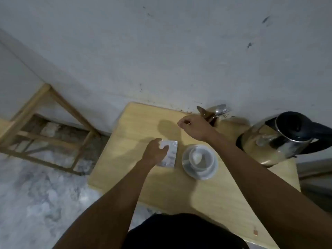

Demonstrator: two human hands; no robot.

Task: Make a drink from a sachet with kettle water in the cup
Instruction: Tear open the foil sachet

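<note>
left hand (156, 152): fingers curled down onto a silvery white sachet (170, 155), thumb on its upper face, the packet pinned flat against the table (136, 123); the hand covers the sachet's left edge, and whether the fingers pinch it or only press it cannot be told; the sachet lies just left of the cup (198, 158), near it but apart; right hand (195, 127): fingers drawn in to a loose fist, thumb and forefinger tips brought together, a small pale scrap possibly between them but too blurred to tell; this hand is raised beyond the cup, toward the wall, and casts a shadow on the table to its left; cup: white, upright, standing on a white saucer (201, 174), a little pale matter showing at its bottom, contents otherwise unclear; spoons (215, 111): metal bowl-ends and a brown one standing in a holder beyond the cup against the wall, partly hidden by the right hand; kettle (276, 139): shiny steel with black lid and black handle, to the right of the cup, at the table's right edge; both bare forearms reach in from the near edge; wooden rack frame (48, 126): on the marbled floor well left of the cup; wall (161, 51): grey, speckled with dark marks above the spoons.
</note>
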